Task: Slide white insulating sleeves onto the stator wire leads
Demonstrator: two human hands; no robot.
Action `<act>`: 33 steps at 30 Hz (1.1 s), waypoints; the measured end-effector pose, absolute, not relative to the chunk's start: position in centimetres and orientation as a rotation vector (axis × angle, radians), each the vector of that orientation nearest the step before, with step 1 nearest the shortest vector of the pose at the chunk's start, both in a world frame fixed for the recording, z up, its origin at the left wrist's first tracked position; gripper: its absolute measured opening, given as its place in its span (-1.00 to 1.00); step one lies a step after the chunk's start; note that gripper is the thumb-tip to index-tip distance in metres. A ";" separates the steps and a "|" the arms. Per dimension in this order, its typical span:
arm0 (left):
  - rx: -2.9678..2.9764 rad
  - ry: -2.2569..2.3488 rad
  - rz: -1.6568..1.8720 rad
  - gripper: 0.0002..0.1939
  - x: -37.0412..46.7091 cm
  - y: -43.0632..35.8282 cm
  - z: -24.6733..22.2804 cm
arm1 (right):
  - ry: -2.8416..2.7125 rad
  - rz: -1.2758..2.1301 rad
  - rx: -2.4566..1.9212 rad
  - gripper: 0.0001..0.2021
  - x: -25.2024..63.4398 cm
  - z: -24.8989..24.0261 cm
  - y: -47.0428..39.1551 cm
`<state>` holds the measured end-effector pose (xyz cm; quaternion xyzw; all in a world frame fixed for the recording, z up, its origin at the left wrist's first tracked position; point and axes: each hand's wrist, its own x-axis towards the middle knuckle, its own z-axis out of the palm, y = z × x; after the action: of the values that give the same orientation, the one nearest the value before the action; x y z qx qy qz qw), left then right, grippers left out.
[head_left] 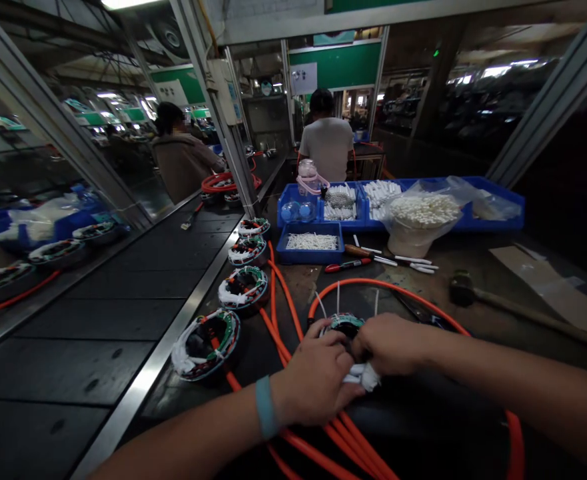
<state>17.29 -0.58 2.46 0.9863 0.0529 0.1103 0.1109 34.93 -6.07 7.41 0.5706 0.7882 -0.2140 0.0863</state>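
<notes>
A ring-shaped wound part [346, 323] with green and white wires lies on the bench in front of me, thin white ties sticking up from its far side. My left hand [316, 373], with a teal band at the wrist, wraps round its left and near side, fingers bent over the rim. My right hand [390, 343] is closed at its right side, fingertips pointing down into the ring; what they pinch is hidden. White sleeves [357, 375] stick out between the two hands at the near edge. An orange cable [363, 281] arcs behind the ring.
Several similar rings [207, 347] stand in a row beside a dark conveyor [108, 363] at left. Blue bins [310, 257] of white pieces, a bag-lined tub [407, 241], a red marker [347, 265] and a mallet [462, 289] lie beyond. Two people sit farther back.
</notes>
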 end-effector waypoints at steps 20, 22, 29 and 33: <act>2.741 0.525 0.321 -0.86 17.8 -4.1 3.9 | 2.423 -0.530 2.067 -0.82 34.5 7.4 -9.2; 2.733 0.566 0.347 -0.86 18.0 -4.3 3.9 | 2.489 -0.610 2.055 -0.86 35.3 7.2 -9.3; 2.661 0.483 0.525 -0.70 17.7 -4.2 2.8 | 2.872 -1.047 2.482 -0.84 40.0 3.4 -12.3; 2.612 0.442 0.593 -0.68 17.4 -3.9 2.0 | 3.071 -0.809 2.278 -0.79 39.3 1.5 -12.7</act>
<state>17.39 -3.89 2.01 0.9404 0.1590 0.2134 0.2120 39.30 -12.67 1.53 0.5406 0.7286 -0.1919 -0.3743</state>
